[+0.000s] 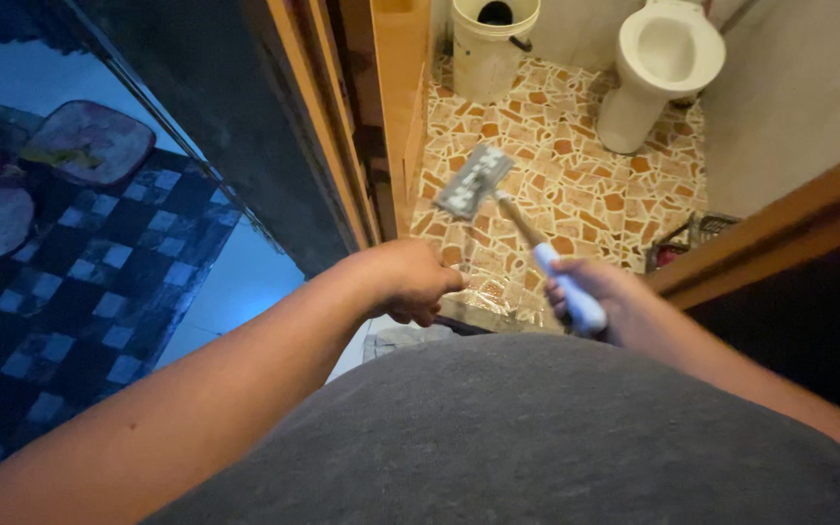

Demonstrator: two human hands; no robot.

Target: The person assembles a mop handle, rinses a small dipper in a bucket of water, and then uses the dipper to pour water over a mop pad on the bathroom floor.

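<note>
Standing at a bathroom doorway, my right hand (590,292) grips a brush (512,219) pointed over the tiled floor (585,185) ahead, my left hand (415,282) curled, empty, beside it; stepping in likely comes next.

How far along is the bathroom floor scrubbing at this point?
Barely started, it seems. The right hand grips the long-handled brush, its head raised above the mosaic tile floor. The left hand is closed, empty as far as visible. No suds or wet streaks show; the floor remains to scrub.
</note>
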